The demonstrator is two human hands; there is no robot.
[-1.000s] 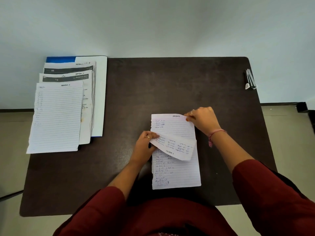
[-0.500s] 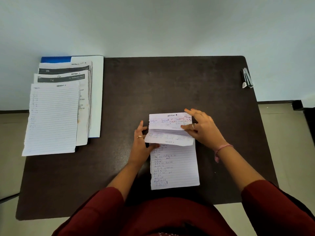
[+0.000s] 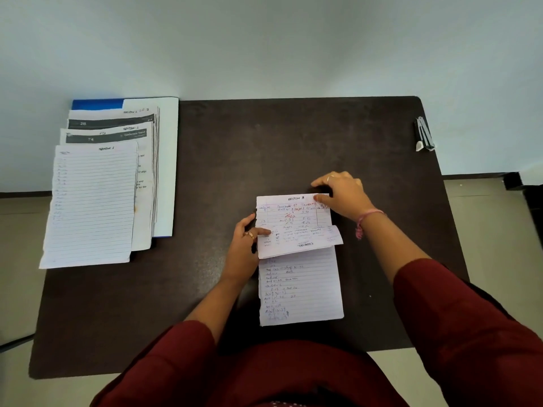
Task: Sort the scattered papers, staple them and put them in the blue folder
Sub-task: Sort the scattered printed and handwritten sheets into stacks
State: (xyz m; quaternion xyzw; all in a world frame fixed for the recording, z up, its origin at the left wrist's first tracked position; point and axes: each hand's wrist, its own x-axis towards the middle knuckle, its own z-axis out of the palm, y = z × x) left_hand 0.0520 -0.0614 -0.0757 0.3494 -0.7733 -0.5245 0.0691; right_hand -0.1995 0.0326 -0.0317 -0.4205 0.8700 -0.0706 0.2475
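A small stack of lined handwritten sheets (image 3: 302, 289) lies at the middle front of the dark table (image 3: 264, 148). Its top sheet (image 3: 296, 239) is folded back toward me, baring a page headed "Section 3" (image 3: 291, 212). My left hand (image 3: 245, 248) pinches the folded sheet at its left edge. My right hand (image 3: 342, 193) pinches the top right corner of the bared page. A blue folder (image 3: 97, 103) lies at the far left under an overlapping pile of papers (image 3: 94, 201). A stapler (image 3: 423, 135) sits at the table's far right edge.
The left pile overhangs the table's left edge. A pale wall stands right behind the table. Light floor shows on both sides, and a dark object (image 3: 517, 180) stands at the right by the wall.
The folded top sheet has been turned further down, uncovering more of the page beneath. My right hand moved up to that page's top right corner. My left hand now pinches the fold's left edge.
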